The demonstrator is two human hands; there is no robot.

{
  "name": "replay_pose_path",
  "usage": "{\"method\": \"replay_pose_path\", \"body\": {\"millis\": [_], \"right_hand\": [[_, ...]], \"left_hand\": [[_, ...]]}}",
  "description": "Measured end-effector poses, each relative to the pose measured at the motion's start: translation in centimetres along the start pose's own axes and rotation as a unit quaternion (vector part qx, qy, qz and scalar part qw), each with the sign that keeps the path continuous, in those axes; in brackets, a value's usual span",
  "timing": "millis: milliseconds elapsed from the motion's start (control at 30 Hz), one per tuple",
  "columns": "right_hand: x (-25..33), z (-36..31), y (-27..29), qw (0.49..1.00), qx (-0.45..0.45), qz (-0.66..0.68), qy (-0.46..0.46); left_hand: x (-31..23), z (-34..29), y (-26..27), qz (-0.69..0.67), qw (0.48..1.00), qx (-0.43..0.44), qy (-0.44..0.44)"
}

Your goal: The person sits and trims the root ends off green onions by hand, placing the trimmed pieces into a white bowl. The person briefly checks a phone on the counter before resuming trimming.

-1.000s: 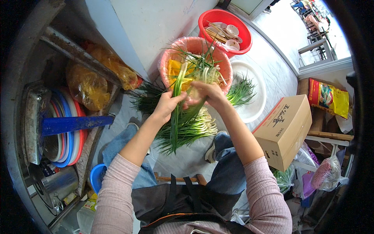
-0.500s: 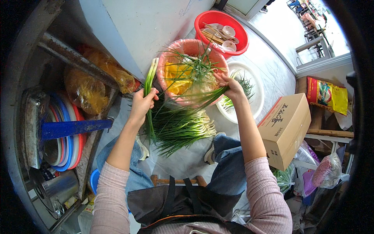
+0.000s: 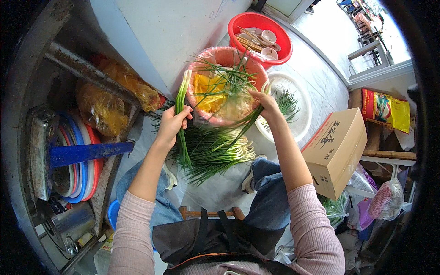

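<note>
My left hand [image 3: 175, 123] is closed around a small bunch of spring onions [image 3: 184, 89], pale ends upward and green tips hanging below my fingers. Farther right, my right hand [image 3: 266, 104] grips a second bunch [image 3: 249, 124], its long leaves trailing down and to the left. A large heap of spring onions [image 3: 219, 153] lies on the floor below, between my feet. Just beyond my hands stands a tub lined with pinkish plastic [image 3: 208, 56]; loose green leaves and a yellow bag [image 3: 206, 91] are in it. Beside my right hand, a white basin [image 3: 306, 112] holds more greens [image 3: 286, 103].
A red basin [image 3: 286, 46] with bowls and chopsticks stands at the back. To the right are a cardboard box [image 3: 337, 153] and a red-yellow packet [image 3: 385, 112]. At left, a shelf holds colourful round trays [image 3: 82, 160] and orange-tinted bags [image 3: 103, 103]. A wooden stool [image 3: 236, 212] is under me.
My right hand has moved slightly left and down, and its bunch now hangs more steeply. My left hand has shifted slightly right and down, still gripping its bunch.
</note>
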State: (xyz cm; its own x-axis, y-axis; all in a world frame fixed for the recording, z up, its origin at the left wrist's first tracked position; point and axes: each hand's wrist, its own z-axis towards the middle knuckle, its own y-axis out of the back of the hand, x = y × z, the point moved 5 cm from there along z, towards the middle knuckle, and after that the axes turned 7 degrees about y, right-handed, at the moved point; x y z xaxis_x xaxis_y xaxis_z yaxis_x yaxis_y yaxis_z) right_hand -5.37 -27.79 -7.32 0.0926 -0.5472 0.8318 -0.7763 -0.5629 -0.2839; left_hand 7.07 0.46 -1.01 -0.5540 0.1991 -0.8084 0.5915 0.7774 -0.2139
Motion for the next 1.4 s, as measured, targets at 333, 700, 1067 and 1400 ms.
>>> {"method": "replay_pose_path", "body": {"millis": [333,700,1067,1400], "right_hand": [[-1.1,-1.9,-2.4,0.986,0.1,-0.015,-0.134],[16.9,-5.6,16.4,0.937,-0.138,-0.299,0.12],[-1.9,8.3,22.2,0.49,0.015,-0.803,0.34],[-0.4,11.5,16.0,0.592,-0.053,-0.791,0.144]], "left_hand": [[0.1,0.3,-0.1,-0.048,0.999,-0.003,0.021],[0.2,0.6,-0.2,-0.134,0.989,0.001,0.063],[2.4,0.8,-2.1,-0.097,0.986,-0.005,0.133],[2.0,0.4,-1.8,-0.118,0.984,-0.013,0.134]]}}
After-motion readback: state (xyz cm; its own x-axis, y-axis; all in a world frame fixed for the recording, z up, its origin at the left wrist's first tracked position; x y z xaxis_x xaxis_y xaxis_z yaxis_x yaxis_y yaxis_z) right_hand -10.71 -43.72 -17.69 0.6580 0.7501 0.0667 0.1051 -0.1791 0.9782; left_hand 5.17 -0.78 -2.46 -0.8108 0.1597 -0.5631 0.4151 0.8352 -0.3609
